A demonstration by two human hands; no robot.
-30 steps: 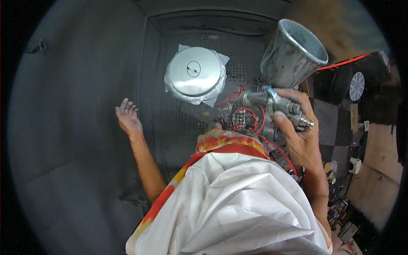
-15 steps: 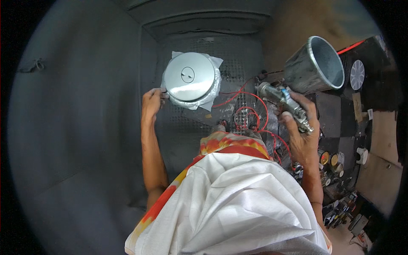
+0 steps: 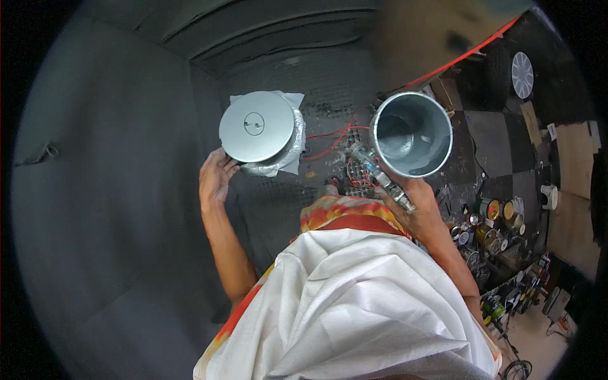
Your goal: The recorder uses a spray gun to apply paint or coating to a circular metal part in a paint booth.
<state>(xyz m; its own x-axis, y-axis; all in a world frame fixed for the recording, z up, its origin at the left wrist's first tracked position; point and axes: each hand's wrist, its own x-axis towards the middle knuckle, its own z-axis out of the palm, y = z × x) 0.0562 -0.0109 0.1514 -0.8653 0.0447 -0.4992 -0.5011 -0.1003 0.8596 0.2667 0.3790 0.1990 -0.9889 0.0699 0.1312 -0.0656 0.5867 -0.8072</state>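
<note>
**While 2 hands work at a silver disc and a spray gun**

Where the dark grey booth wall [image 3: 114, 209] curves around the scene, it fills most of the view, with a perforated dark work surface [image 3: 329, 82] ahead of the person. Below, a white cloth garment [image 3: 373, 304] with an orange and yellow band covers the person's front. To the right, a checkered floor [image 3: 500, 145] carries a cluster of small paint tins [image 3: 494, 221].

On the work surface sits a round silver disc [image 3: 256, 126], lying flat on crumpled white wrapping [image 3: 288, 149]. Left hand [image 3: 215, 178] touches the disc's lower left rim, fingers loosely curled against the edge, palm partly open.

Right hand [image 3: 421, 206] is wrapped around the grip of a metal spray gun [image 3: 380, 176], fingers closed tight on it. Its open grey cup [image 3: 411, 134] tilts toward the camera, inside visible. Thin red wire [image 3: 329, 142] trails across the surface between disc and gun.
</note>
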